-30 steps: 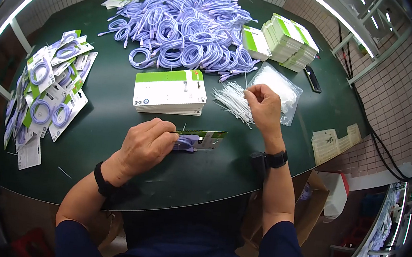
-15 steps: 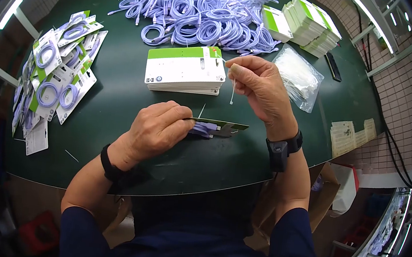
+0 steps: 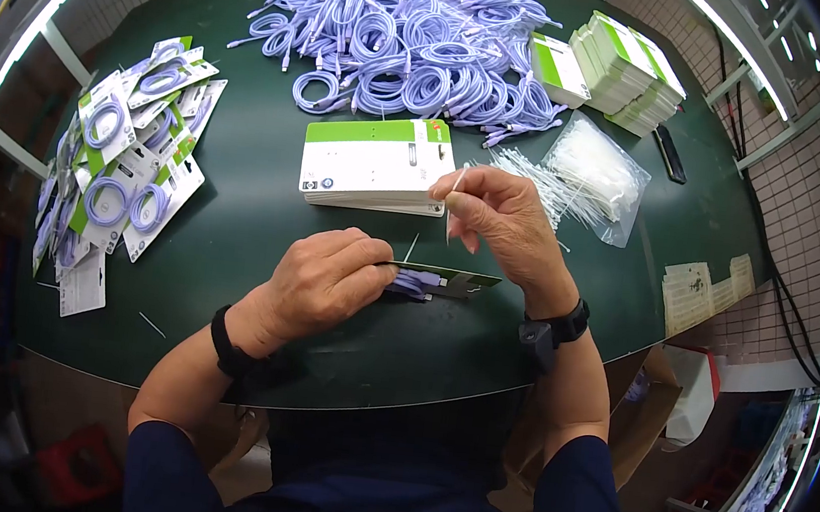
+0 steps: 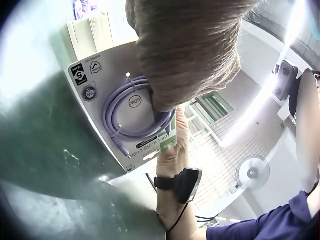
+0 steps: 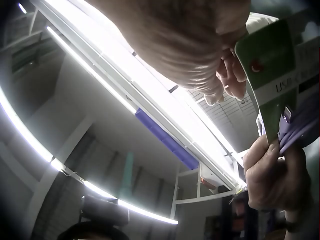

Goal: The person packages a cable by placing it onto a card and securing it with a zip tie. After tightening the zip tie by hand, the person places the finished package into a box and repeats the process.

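My left hand (image 3: 325,282) pinches a card (image 3: 472,283) by its edge; a coiled lilac cable (image 3: 415,284) lies against the card's near face. In the left wrist view the coil (image 4: 112,112) shows flat on the white card (image 4: 100,65). A thin white tie (image 3: 412,246) stands up from the card's far side beside my fingers. Above and right of the card, my right hand (image 3: 513,229) pinches another white tie (image 3: 449,222) between thumb and forefinger. The right wrist view shows my left hand (image 5: 275,175) gripping the green-topped card (image 5: 267,65).
Beyond my hands stands a stack of cards (image 3: 374,167). A heap of lilac cables (image 3: 423,37) lies at the back, finished-looking carded cables (image 3: 106,199) at the left. Loose ties (image 3: 547,186), a bag of ties (image 3: 604,171), card bundles (image 3: 620,68) and a black object (image 3: 671,153) are right.
My right hand has come from the loose ties toward the card, bringing a tie with it. My left hand still holds the card; the head view has shifted.
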`<state>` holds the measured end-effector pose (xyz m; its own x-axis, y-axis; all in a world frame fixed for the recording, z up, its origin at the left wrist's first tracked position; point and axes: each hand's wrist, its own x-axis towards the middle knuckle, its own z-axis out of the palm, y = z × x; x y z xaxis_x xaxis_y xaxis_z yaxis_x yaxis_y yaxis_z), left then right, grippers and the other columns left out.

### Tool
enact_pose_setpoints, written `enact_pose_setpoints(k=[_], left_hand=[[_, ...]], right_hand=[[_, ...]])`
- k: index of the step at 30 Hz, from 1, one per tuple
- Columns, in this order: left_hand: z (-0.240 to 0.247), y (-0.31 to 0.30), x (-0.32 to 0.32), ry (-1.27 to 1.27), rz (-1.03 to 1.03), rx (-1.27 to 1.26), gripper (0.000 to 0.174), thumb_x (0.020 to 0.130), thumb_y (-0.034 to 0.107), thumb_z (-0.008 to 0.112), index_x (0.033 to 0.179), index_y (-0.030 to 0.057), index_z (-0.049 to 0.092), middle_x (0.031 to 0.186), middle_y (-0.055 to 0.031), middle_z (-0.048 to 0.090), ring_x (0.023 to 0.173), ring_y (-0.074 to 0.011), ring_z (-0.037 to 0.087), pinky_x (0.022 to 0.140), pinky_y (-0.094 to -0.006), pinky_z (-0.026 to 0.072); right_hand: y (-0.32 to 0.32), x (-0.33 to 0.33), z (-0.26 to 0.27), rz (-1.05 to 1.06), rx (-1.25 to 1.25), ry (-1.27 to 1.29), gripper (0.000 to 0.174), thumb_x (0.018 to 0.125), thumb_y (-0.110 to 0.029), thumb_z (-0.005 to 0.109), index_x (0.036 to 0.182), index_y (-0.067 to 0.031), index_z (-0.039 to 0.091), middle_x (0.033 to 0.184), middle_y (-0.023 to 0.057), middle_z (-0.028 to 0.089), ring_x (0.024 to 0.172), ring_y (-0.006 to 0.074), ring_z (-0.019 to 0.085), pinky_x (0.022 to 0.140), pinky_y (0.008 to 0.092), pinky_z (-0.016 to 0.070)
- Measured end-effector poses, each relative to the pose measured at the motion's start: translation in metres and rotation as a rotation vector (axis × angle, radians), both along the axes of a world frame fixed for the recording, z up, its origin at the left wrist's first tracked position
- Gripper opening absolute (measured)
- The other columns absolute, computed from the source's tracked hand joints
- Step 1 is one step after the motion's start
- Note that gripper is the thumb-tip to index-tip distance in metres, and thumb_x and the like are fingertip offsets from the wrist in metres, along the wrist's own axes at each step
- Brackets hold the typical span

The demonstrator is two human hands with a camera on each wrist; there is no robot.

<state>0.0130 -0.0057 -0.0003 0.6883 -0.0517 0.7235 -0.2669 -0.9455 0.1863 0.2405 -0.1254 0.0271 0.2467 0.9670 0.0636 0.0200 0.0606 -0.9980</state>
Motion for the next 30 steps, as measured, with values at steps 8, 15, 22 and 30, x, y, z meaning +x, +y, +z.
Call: enact_pose_setpoints(k=[8, 15, 22, 30], left_hand=[[0.000, -0.005, 0.004, -0.035, -0.025, 0.032, 0.017, 0.078, 0.000, 0.077, 0.093, 0.0010, 0.068, 0.094, -0.0088, 0.067, 0.073, -0.0237, 0.068, 0.062, -0.0350, 0.0569], [-0.001, -0.006, 0.005, -0.049, -0.050, 0.033, 0.018, 0.077, 0.000, 0.078, 0.092, 0.0007, 0.068, 0.094, -0.0089, 0.067, 0.072, -0.0237, 0.068, 0.060, -0.0347, 0.0565], [-0.005, -0.005, 0.004, -0.007, -0.031, -0.004, 0.029, 0.069, -0.007, 0.084, 0.092, 0.0006, 0.068, 0.093, -0.0116, 0.070, 0.074, -0.0266, 0.070, 0.062, -0.0346, 0.0569], [-0.005, -0.007, 0.009, -0.013, 0.012, 0.015, 0.020, 0.072, 0.000, 0.080, 0.086, 0.0059, 0.068, 0.089, -0.0045, 0.065, 0.069, -0.0201, 0.064, 0.057, -0.0334, 0.0532]], right_hand=[[0.001, 0.003, -0.010, -0.012, -0.155, -0.108, 0.022, 0.108, -0.016, 0.065, 0.107, 0.0035, 0.074, 0.083, 0.0002, 0.068, 0.060, 0.0032, 0.055, 0.051, 0.0192, 0.0437], [0.002, 0.007, -0.018, 0.007, -0.080, -0.135, 0.023, 0.106, -0.019, 0.068, 0.111, 0.0030, 0.074, 0.084, 0.0012, 0.069, 0.064, 0.0047, 0.058, 0.058, 0.0197, 0.0474], [0.005, 0.002, -0.024, -0.087, -0.032, 0.106, 0.021, 0.102, -0.019, 0.075, 0.110, 0.0010, 0.075, 0.087, 0.0023, 0.072, 0.075, 0.0087, 0.069, 0.066, 0.0204, 0.0529], [0.008, -0.002, -0.034, -0.075, -0.118, 0.138, 0.015, 0.100, -0.014, 0.076, 0.106, -0.0003, 0.074, 0.092, 0.0053, 0.074, 0.079, 0.0102, 0.073, 0.068, 0.0200, 0.0565]])
